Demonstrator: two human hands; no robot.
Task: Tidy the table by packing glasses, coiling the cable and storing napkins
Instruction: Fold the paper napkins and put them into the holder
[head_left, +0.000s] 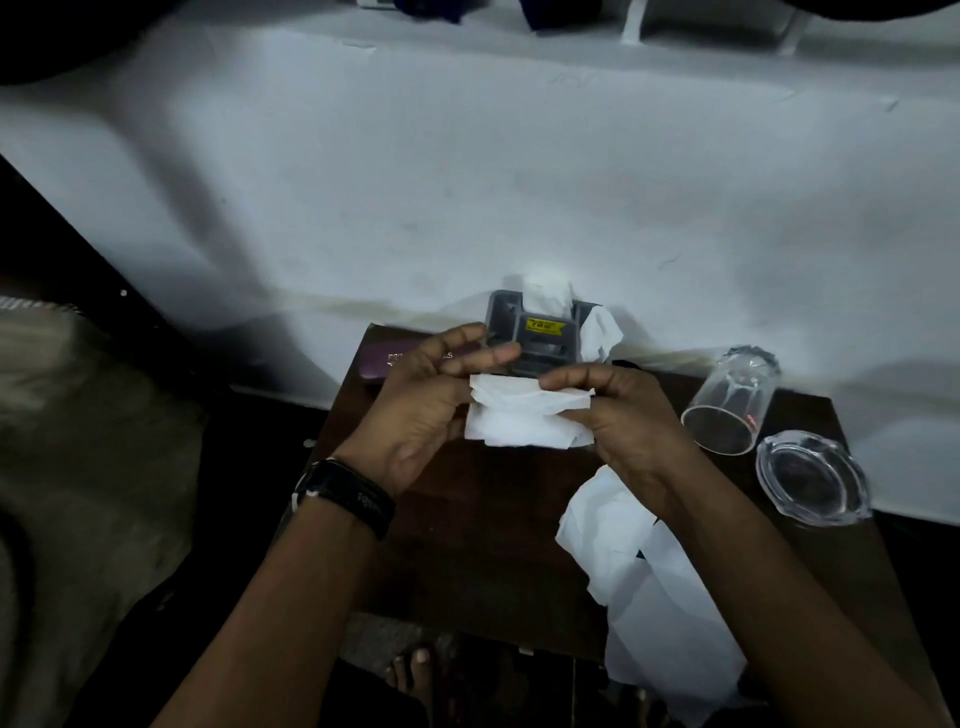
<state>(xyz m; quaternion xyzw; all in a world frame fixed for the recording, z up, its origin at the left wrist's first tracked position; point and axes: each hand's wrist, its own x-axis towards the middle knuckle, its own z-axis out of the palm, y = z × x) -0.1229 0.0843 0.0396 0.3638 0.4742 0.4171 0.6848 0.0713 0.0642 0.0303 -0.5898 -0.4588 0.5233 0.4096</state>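
Both forearms reached in from the bottom edge, a black wristband (345, 500) on the left one. Loose white napkins (618, 540) lay on the dark wooden table (467, 561) under the right forearm. Above the table's middle, the left hand (426, 410) and right hand (631, 415) each pinched an end of a folded white napkin (524, 418), thumbs and fingers closed on it. Just beyond stood a grey napkin holder (537, 332) with napkins sticking out. A maroon case (387, 361) lay partly behind the left hand. To the right, a clear drinking glass (732, 400) lay tipped beside a glass ashtray (813, 478).
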